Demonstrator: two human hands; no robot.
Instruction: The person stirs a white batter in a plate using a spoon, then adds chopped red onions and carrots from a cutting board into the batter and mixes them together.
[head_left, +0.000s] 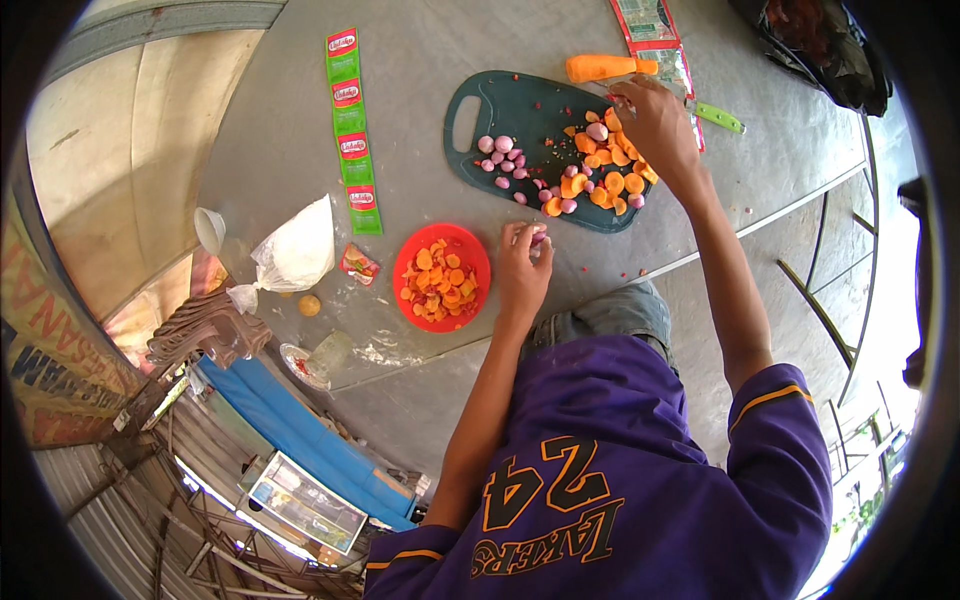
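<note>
My left hand is beside the red plastic bowl, with a purple shallot between its fingertips. The bowl holds sliced carrots and small red pieces. Over the right end of a dark green cutting board is my right hand. Something reddish shows at its fingertips, but its grip is unclear. From behind that hand sticks out a knife's green handle; most of the blade is hidden. Peeled shallots lie at the board's left, and carrot slices mixed with shallots at its right.
A peeled carrot lies beyond the board, near red-edged packets. Left are a strip of green sachets, a bag of white powder, a small sachet and a glass. A black plastic bag sits far right.
</note>
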